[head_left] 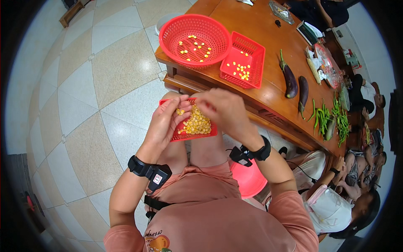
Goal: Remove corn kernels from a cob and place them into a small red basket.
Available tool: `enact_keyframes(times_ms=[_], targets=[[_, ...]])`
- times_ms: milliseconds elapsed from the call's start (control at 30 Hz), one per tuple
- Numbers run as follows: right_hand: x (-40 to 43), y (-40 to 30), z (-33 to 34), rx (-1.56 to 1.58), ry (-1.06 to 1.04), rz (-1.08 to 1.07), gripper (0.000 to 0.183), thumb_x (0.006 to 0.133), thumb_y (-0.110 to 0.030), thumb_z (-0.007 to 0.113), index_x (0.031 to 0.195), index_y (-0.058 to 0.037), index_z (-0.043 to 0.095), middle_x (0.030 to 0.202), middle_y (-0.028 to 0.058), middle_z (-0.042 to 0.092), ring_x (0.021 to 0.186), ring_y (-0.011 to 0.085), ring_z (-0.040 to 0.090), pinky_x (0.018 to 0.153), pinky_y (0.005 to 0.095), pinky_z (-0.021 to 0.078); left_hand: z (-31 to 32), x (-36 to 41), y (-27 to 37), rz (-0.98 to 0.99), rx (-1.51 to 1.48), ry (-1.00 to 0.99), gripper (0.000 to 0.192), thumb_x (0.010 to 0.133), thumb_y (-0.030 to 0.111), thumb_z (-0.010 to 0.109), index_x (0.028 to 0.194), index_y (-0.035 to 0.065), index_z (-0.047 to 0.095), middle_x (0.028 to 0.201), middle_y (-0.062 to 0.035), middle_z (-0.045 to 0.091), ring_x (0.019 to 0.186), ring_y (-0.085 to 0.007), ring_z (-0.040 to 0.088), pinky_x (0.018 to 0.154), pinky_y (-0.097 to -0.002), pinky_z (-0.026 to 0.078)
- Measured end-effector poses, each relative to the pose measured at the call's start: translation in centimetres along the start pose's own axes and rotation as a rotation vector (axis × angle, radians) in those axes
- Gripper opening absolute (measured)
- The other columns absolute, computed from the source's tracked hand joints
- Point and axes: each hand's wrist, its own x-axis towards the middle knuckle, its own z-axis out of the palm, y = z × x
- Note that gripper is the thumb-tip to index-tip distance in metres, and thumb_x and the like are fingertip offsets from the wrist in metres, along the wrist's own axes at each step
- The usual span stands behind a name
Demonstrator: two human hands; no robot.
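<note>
A small red plastic basket (pixel 207 133) rests on my thighs, with a heap of yellow corn kernels (pixel 197 122) mostly in its right part. My left hand (pixel 167 118) is over the basket's left side, palm up, with a few kernels held at its curled fingers. Just right of it, my right hand (pixel 222 108) hangs over the heap, blurred; its fingertips are unclear, so I cannot tell if it holds anything. On the table ahead, a round red colander (pixel 195 19) and a rectangular red basket (pixel 262 63) each contain scattered kernels.
The wooden table (pixel 270 94) bears eggplants (pixel 289 78), green chili peppers (pixel 322 118) and an ear of corn (pixel 313 66). A pink tub (pixel 248 179) stands on the floor by my right leg. A person (pixel 330 208) sits close on my right; several others are beyond the table.
</note>
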Motion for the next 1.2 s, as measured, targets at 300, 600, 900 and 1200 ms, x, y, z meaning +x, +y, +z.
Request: enact_keyframes(times_ms=[300,600,900,1200], targets=[[-2.8,2.0,7.0,0.056,-0.450,-0.213,0.013,0.082,-0.020,0.065,0.086,-0.0068,0.066,0.094,0.0117,0.064,0.097,0.0316,0.059,0.088,0.0435,0.0450,-0.3,0.4,0.5,0.019,-0.031,-0.025,0.037,0.101,0.025,0.051,0.122,-0.0042,0.058,0.100,-0.0083,0.067,0.097,-0.0166,0.065,0.090,-0.0296,0.054],[-2.5,2.1,7.4,-0.171,-0.557,-0.250,0.010,0.077,-0.012,0.062,0.082,-0.0055,0.068,0.096,0.0132,0.065,0.105,0.0297,0.058,0.088,0.0418,0.0459,-0.8,0.4,0.5,0.020,-0.062,-0.027,0.035,0.101,0.023,0.051,0.122,-0.0048,0.058,0.101,-0.0087,0.067,0.096,-0.0164,0.066,0.088,-0.0290,0.055],[-2.0,2.6,4.0,-0.359,-0.360,-0.119,0.011,0.080,-0.011,0.060,0.078,-0.0046,0.069,0.092,0.0099,0.065,0.102,0.0271,0.059,0.091,0.0393,0.0455,-0.2,0.4,0.5,0.007,-0.064,-0.009,0.033,0.102,0.021,0.051,0.121,-0.0045,0.058,0.098,-0.0074,0.067,0.092,-0.0142,0.067,0.086,-0.0269,0.056],[-2.9,3.3,7.0,-0.190,-0.391,-0.146,0.016,0.080,-0.009,0.059,0.090,-0.0005,0.068,0.097,0.0143,0.065,0.100,0.0318,0.060,0.089,0.0440,0.0483,-0.3,0.5,0.4,-0.005,-0.070,-0.029,0.032,0.102,0.021,0.051,0.120,-0.0044,0.058,0.100,-0.0088,0.066,0.096,-0.0169,0.066,0.089,-0.0296,0.057]])
